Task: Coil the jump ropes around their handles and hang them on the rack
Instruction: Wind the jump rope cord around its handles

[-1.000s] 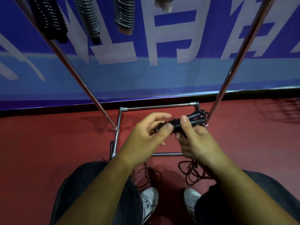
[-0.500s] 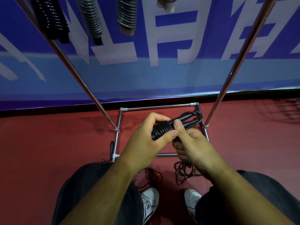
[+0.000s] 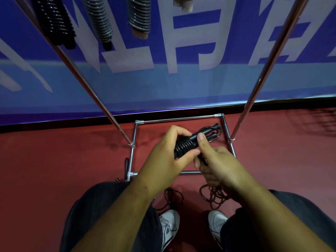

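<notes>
A black jump rope (image 3: 192, 141) with cord wound in tight turns around its paired handles is held above the rack's base. My left hand (image 3: 163, 160) grips the coiled lower end. My right hand (image 3: 216, 162) pinches the handles with the thumb on top, and the loose cord (image 3: 213, 196) drops from under it to the floor. The chrome rack (image 3: 254, 88) rises on both sides. Several coiled ropes hang from the top: a black rope (image 3: 56, 20), a grey rope (image 3: 99, 19), and another grey rope (image 3: 139, 15).
The rack's chrome base frame (image 3: 174, 119) lies on the red floor just ahead of my white shoes (image 3: 169, 228). More dark cord (image 3: 172, 198) is tangled between my knees. A blue banner (image 3: 181, 51) with white characters stands behind the rack.
The handle bundle has tilted and shifted slightly left. My left hand has closed over the coiled end, and my right thumb has slid up along the handles as the cord wraps on.
</notes>
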Demonstrator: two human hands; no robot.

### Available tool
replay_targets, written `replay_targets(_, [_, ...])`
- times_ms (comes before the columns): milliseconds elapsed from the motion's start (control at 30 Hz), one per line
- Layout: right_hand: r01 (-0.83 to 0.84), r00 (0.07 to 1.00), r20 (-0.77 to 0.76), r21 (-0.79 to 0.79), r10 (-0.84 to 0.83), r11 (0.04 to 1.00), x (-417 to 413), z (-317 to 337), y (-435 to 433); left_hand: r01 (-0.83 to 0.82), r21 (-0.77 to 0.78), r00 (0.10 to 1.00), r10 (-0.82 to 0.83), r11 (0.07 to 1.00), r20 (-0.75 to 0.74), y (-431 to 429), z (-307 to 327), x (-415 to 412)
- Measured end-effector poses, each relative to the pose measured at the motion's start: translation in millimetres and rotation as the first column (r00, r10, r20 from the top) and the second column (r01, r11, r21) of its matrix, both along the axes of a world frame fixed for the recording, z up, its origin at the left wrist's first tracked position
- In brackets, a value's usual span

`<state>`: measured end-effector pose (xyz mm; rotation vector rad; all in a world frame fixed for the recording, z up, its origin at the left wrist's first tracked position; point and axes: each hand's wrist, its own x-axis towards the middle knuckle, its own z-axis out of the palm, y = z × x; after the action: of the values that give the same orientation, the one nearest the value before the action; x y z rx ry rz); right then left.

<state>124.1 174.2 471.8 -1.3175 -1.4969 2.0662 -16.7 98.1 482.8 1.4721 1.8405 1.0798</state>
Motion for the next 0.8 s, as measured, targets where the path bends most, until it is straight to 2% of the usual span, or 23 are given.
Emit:
replay_targets(100, [-0.01,0.998,0.064,0.027,0.009,1.0,2,-1,1,0.022,0.014,0.997,-0.021,1.0,-0.08,1,-7,-3])
replay_targets(200, [-0.023,0.993,0.115,0.06,0.016,0.998,3,-1,2,0.042,0.009,0.995,-0.041,0.999,-0.09,2,-9,-3])
replay_targets(400, [-0.01,0.987,0.159,-0.045,0.017,0.999,4,4,5,0.129,0.067,0.958,-0.107,0.989,-0.266,5,-11,3])
replay_targets(533, [-0.015,0.99,0.141,-0.055,0.022,0.998,5,3,8,0.134,0.077,0.954,-0.108,0.988,-0.28,5,-10,4])
replay_targets(633, [-0.019,0.997,0.076,-0.053,0.023,0.998,5,1,8,0.099,0.038,0.977,-0.089,0.994,-0.194,2,-6,0])
replay_targets(733, [0.004,1.0,0.005,-0.047,-0.004,0.999,3,-3,7,0.076,-0.019,0.996,-0.076,0.997,0.045,1,0,0])
replay_targets(800, [0.013,0.999,-0.053,-0.02,-0.014,1.0,1,-5,7,0.046,-0.012,0.971,-0.042,0.999,0.236,4,1,-1])
